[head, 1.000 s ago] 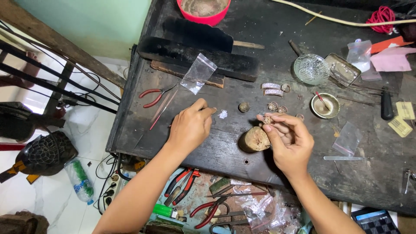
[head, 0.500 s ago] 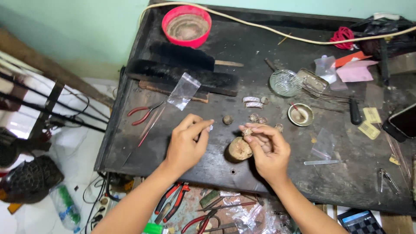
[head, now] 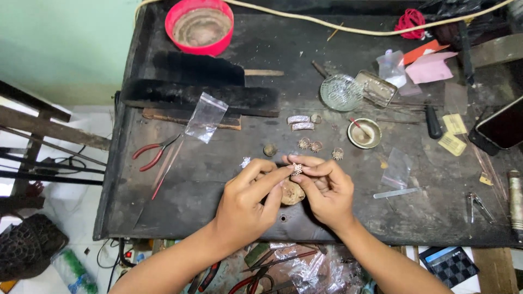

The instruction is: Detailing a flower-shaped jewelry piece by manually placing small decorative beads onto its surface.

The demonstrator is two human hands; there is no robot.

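My left hand (head: 246, 202) and my right hand (head: 326, 190) meet over the front middle of a dark workbench (head: 163, 212). Both pinch one small silver ornament (head: 297, 168) between thumb and fingertips. Under the hands lies a rounded tan lump (head: 292, 193), partly hidden by the fingers. Several more small metal pieces (head: 309, 144) lie on the bench just beyond the hands, with two silver bands (head: 299, 122) farther back.
Red-handled pliers (head: 154, 152) and a clear plastic bag (head: 205, 116) lie to the left. A red bowl (head: 199, 25) stands at the back. At the right are a small brass dish (head: 364, 133), a glass dish (head: 340, 92), a phone (head: 502, 128), tweezers (head: 398, 192) and paper slips.
My left hand has moved right to join my right hand, and both now hold the small ornament. The camera has shifted, so the bench sits lower and more central in view.
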